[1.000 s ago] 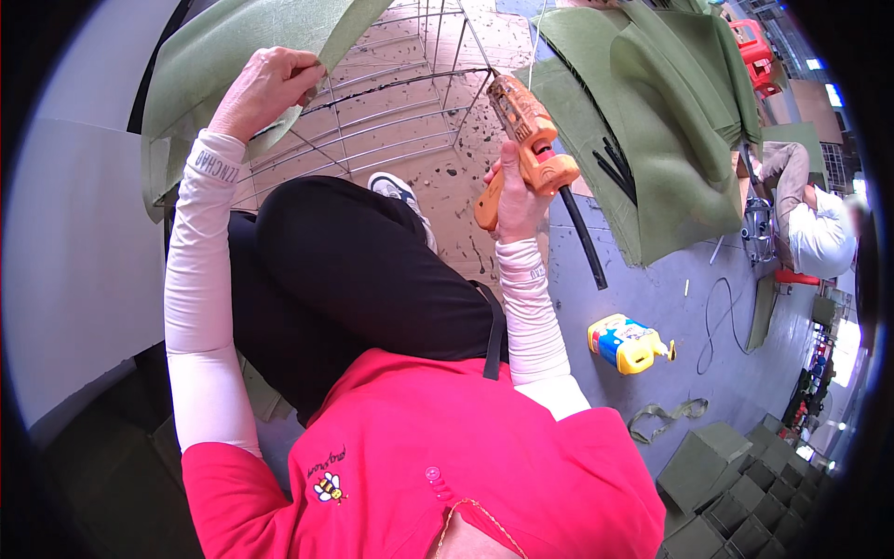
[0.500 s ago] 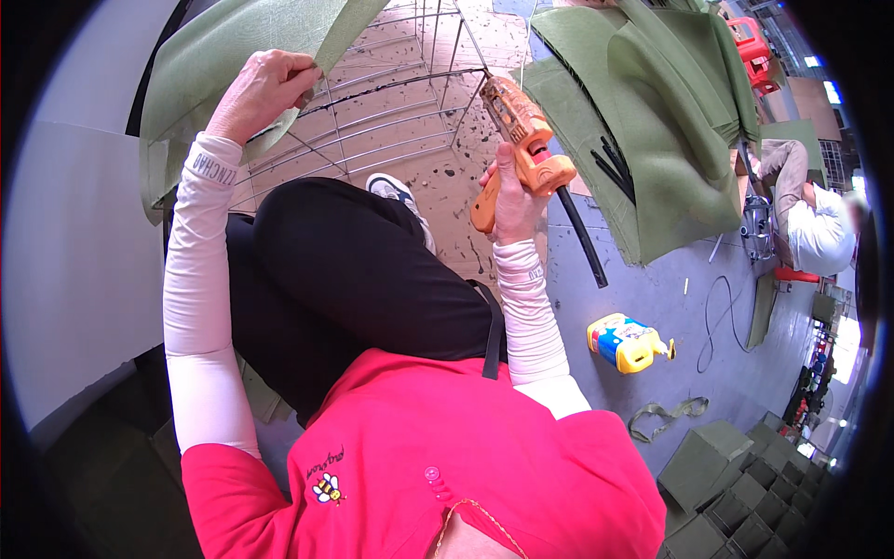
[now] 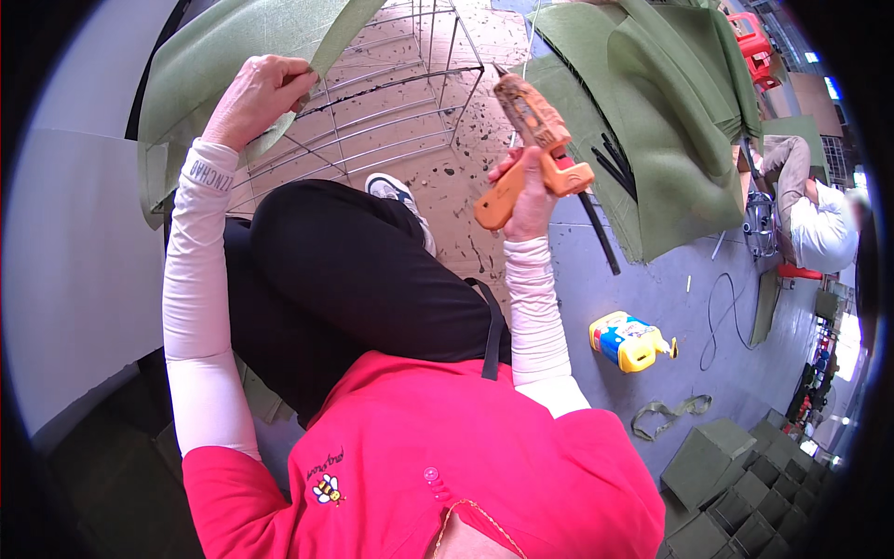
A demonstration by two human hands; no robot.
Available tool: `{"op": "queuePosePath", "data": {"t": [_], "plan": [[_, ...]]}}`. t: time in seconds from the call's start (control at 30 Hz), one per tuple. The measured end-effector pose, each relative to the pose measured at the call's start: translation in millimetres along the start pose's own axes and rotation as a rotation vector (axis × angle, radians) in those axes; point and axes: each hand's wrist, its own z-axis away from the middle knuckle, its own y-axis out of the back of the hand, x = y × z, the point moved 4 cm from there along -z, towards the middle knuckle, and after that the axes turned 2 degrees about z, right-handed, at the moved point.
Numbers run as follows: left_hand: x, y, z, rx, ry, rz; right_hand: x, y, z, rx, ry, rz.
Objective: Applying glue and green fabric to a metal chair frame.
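Observation:
My left hand (image 3: 263, 101) pinches the edge of a green fabric sheet (image 3: 219, 58) that drapes over the left part of a metal wire frame (image 3: 382, 121). A dark line of glue runs along the frame's near top wire. My right hand (image 3: 531, 196) is wrapped round the handle of an orange hot glue gun (image 3: 533, 116), smeared with brown residue. Its nozzle points up and away, just right of the frame's corner and apart from it. A black glue stick (image 3: 601, 235) juts from the gun's rear.
Right of the gun lies a heap of green fabric (image 3: 666, 121) with several black glue sticks (image 3: 615, 166) on it. A yellow jug (image 3: 631, 342) and a green strap (image 3: 670, 415) lie on the floor. Green boxes (image 3: 712, 461) stand lower right. A person (image 3: 819, 224) sits far right.
My right hand has drawn the glue gun slightly right, and its nozzle has come away from the wire frame's corner. My left hand stays at the fabric edge, nearly still.

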Motion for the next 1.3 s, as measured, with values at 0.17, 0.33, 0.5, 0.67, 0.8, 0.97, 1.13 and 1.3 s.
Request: {"op": "queuePosePath", "data": {"t": [0.17, 0.33, 0.5, 0.67, 0.8, 0.97, 1.13, 1.3], "plan": [[11.6, 0.5, 3.2, 0.035, -0.047, -0.115, 48.2, 103.4, -57.4, 0.02, -0.142, -0.089], [25.2, -9.2, 5.8, 0.08, -0.201, -0.231, 135.5, 225.6, -97.3, 0.135, -0.255, -0.138], [29.0, -21.4, 6.2, 0.088, -0.331, -0.296, 189.3, 291.0, -89.0, 0.35, -0.35, -0.179], [30.4, -35.2, 8.2, 0.068, -0.42, -0.445, 155.3, 301.9, -50.5, 0.514, -0.899, 0.539], [31.4, -40.8, 10.7, 0.055, -0.47, -0.532, 54.0, 209.6, -94.6, 0.254, -0.363, 0.952], [29.9, -49.1, 13.0, 0.045, -0.482, -0.584, -21.0, 12.3, -131.7, -0.46, -0.201, 0.278], [27.2, -54.5, 12.5, 0.023, -0.465, -0.636, -40.8, -60.3, -125.8, -0.433, -0.156, 0.611], [18.0, -53.9, 18.4, -0.008, -0.485, -0.518, -40.9, -60.8, -128.0, -0.39, 0.072, 0.509]]}}
